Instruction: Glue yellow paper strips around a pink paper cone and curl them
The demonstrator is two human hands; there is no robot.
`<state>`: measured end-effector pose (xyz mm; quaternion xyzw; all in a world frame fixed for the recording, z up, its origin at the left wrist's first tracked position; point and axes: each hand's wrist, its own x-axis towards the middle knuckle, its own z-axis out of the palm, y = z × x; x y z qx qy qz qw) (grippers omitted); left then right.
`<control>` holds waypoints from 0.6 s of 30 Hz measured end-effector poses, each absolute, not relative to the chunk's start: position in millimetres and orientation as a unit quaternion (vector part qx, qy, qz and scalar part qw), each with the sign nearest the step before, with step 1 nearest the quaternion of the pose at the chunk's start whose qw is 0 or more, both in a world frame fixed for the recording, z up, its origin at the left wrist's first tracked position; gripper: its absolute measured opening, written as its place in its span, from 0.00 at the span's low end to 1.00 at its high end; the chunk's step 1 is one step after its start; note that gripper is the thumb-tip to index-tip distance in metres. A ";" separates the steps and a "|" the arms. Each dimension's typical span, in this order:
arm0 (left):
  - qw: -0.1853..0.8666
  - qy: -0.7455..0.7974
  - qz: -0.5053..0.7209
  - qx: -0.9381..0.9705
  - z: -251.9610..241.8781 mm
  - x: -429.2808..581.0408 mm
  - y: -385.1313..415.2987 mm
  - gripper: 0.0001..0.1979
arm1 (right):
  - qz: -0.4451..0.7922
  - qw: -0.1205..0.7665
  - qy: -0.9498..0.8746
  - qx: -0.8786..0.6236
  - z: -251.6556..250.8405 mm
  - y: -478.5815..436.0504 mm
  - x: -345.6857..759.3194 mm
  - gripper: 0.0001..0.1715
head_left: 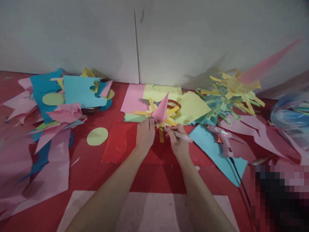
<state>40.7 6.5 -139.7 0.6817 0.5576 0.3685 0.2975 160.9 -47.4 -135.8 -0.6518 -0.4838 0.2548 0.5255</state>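
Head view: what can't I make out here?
In the head view:
- Scissors: middle, behind the pink cone.
- Left hand: some fingers, hidden by the hand itself.
- Pen-like tool in the right hand: tip, too small and blurred.
- Clear plastic: far side, cut off by the right edge.
- Bottom-right corner: masked by pixelation.

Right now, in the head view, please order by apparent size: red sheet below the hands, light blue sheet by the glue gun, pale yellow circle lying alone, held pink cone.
1. Red sheet
2. Light blue sheet
3. Pale yellow circle and held pink cone: too alike to rank.
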 end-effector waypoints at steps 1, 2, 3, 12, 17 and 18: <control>0.299 0.558 0.370 0.680 -139.6 40.6 6.5 0.19 | 0.252 0.525 -0.486 -0.652 -135.4 -47.4 161.0 0.06; 0.301 0.558 0.371 0.679 -139.6 40.6 6.5 0.19 | 0.249 0.525 -0.487 -0.652 -135.1 -47.3 161.1 0.05; 0.302 0.557 0.372 0.678 -139.6 40.6 6.4 0.19 | 0.249 0.525 -0.489 -0.651 -134.9 -47.2 161.1 0.05; 0.305 0.553 0.377 0.677 -141.0 40.2 6.9 0.18 | 0.233 0.510 -0.517 -0.647 -140.0 -46.8 161.8 0.04; 0.305 0.556 0.378 0.675 -140.8 40.8 6.7 0.18 | 0.223 0.504 -0.522 -0.651 -139.2 -47.3 161.7 0.04; 0.305 0.557 0.377 0.674 -141.0 41.0 6.7 0.18 | 0.221 0.504 -0.522 -0.651 -139.2 -47.3 161.8 0.04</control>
